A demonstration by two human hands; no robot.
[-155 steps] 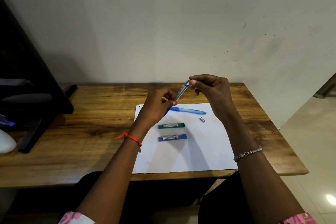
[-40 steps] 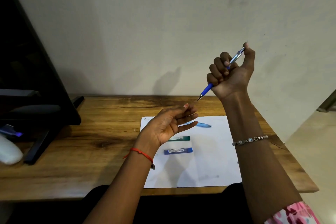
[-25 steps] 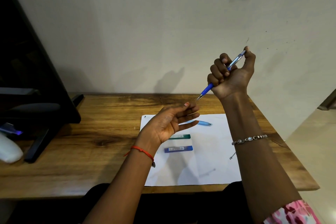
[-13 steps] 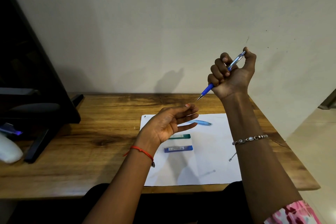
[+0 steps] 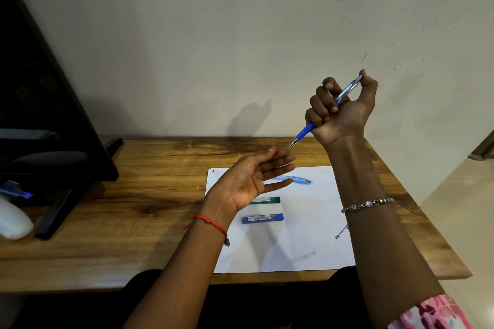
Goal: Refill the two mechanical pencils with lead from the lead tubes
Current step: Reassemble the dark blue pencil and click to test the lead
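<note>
My right hand [image 5: 343, 112] is raised above the table in a fist around a dark blue mechanical pencil [image 5: 304, 132], thumb on its top end, tip slanting down to the left. Just below the tip, my left hand [image 5: 251, 180] is held palm up, fingers apart, holding nothing. On the white paper sheet [image 5: 307, 222] lie a light blue pencil [image 5: 299, 179], partly hidden behind my left fingers, a green lead tube [image 5: 266, 199] and a blue lead tube [image 5: 262, 218].
The wooden table [image 5: 133, 208] stands against a pale wall. A black stand [image 5: 66, 168] and a white object [image 5: 13, 219] occupy its left side. The table's right edge drops to a tiled floor [image 5: 467, 222].
Over six seconds both hands left the shared pencil; the right hand lifted it alone and the left opened palm up. In the last second almost nothing has moved.
</note>
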